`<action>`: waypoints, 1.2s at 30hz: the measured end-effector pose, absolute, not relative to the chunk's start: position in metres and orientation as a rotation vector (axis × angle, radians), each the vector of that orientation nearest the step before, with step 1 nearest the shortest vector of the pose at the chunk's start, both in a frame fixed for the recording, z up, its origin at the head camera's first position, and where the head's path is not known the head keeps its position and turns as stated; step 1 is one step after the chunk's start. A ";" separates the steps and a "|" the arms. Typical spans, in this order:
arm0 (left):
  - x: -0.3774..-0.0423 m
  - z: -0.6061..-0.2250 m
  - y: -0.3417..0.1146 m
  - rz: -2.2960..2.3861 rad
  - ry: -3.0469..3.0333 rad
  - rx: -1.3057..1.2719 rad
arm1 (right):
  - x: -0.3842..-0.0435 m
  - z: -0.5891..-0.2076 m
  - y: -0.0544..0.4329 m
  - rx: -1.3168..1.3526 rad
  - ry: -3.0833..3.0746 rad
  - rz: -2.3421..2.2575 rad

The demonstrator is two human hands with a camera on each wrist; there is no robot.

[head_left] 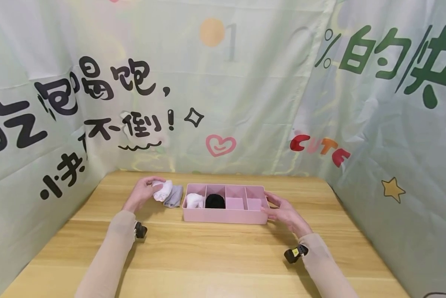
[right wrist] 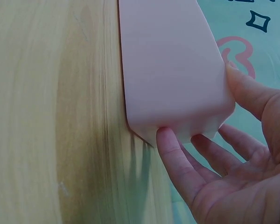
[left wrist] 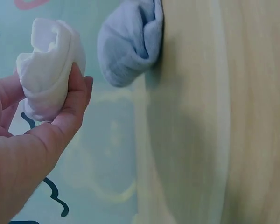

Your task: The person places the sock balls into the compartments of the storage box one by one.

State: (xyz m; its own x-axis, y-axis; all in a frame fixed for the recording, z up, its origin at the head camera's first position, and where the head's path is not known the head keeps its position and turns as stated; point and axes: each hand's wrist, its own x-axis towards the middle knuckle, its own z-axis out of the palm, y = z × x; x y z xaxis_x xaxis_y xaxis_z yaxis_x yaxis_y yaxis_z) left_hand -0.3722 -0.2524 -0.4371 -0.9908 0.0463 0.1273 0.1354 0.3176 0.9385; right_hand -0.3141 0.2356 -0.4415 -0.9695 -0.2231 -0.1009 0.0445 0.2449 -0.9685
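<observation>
My left hand (head_left: 143, 191) pinches a folded white sock (left wrist: 49, 70) between thumb and fingers, left of the box. Beside it is a folded grey sock (head_left: 174, 196); in the left wrist view this grey sock (left wrist: 130, 44) sits apart from the fingers. A pink divided box (head_left: 226, 216) stands on the table, with a white sock (head_left: 195, 200) in its leftmost compartment and a rolled black sock (head_left: 215, 201) in the one beside it. My right hand (head_left: 285, 212) holds the box's right end, its fingertips (right wrist: 167, 135) against the end wall and its thumb at the upper edge.
The wooden table (head_left: 223, 256) spreads out in front of the box. A printed cloth (head_left: 252, 95) hangs behind the table and along both sides. Pale pink pieces (head_left: 235, 203) show in the two right compartments.
</observation>
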 end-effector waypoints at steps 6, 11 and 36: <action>-0.372 -0.430 -0.241 -1.815 -2.463 -0.191 | -0.313 -0.440 0.236 -0.162 2.308 -1.794; -0.373 -0.427 -0.232 -1.881 -2.492 -0.183 | -0.313 -0.440 0.237 -0.162 2.306 -1.802; -0.360 -0.421 -0.164 -1.981 -2.343 -0.229 | -0.312 -0.442 0.237 -0.163 2.320 -1.781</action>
